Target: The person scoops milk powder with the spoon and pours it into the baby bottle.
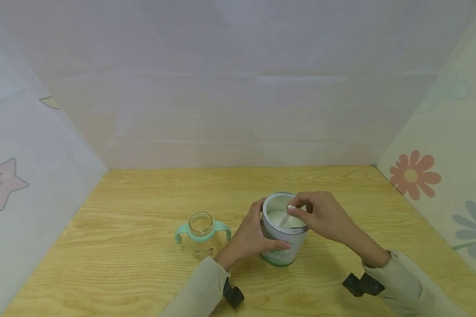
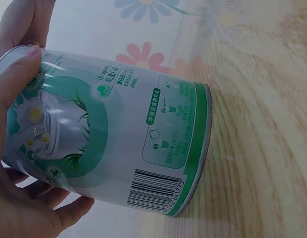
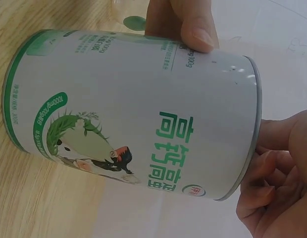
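A white and green milk powder can (image 1: 297,242) is at the table's middle right, its lid off and pale powder (image 1: 277,215) showing inside. My left hand (image 1: 247,235) grips the can from its left side, thumb across the front. In the left wrist view the can (image 2: 119,129) shows a barcode and green print. Thumb and fingers of my right hand (image 1: 321,215) pinch the white handle of a scoop (image 1: 285,219) that slants down into the can; its lower end is hidden. In the right wrist view the right hand (image 3: 282,173) is at the can's rim.
A clear baby bottle with a mint green collar and two handles (image 1: 200,237) stands uncapped, left of the can near my left wrist. The wooden table (image 1: 115,229) is bordered by pale cloth walls (image 1: 222,119) at the back and both sides.
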`<state>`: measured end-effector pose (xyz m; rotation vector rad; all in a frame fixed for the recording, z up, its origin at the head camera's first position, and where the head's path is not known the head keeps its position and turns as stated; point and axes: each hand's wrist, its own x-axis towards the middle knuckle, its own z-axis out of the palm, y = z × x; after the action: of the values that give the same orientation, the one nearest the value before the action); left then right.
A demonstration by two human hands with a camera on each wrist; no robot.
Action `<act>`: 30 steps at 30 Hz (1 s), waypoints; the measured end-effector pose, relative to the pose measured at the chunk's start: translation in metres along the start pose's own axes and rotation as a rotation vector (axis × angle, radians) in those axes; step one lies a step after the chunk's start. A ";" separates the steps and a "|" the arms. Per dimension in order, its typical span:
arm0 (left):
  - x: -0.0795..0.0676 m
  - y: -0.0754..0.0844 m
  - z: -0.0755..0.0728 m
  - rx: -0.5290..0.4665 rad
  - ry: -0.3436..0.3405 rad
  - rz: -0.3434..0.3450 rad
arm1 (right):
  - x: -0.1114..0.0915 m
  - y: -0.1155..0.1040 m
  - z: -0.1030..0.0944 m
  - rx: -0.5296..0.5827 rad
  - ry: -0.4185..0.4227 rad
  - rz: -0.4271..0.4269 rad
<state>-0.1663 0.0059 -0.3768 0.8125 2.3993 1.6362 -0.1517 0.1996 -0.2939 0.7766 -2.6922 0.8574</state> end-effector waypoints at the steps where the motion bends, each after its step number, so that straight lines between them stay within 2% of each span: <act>1: 0.000 0.000 0.000 0.000 0.003 0.003 | 0.000 0.000 0.000 0.006 -0.004 0.006; 12: 0.000 0.000 -0.001 0.023 0.000 -0.001 | 0.003 0.004 -0.002 0.054 0.021 -0.016; 21: -0.001 0.002 -0.002 0.028 0.002 0.000 | 0.007 0.001 -0.008 0.031 0.101 -0.079; 30: -0.001 0.002 -0.001 0.013 0.000 0.015 | 0.005 -0.006 -0.014 0.032 0.108 -0.067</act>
<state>-0.1650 0.0046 -0.3744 0.8350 2.4125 1.6279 -0.1519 0.2022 -0.2779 0.7981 -2.5497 0.9023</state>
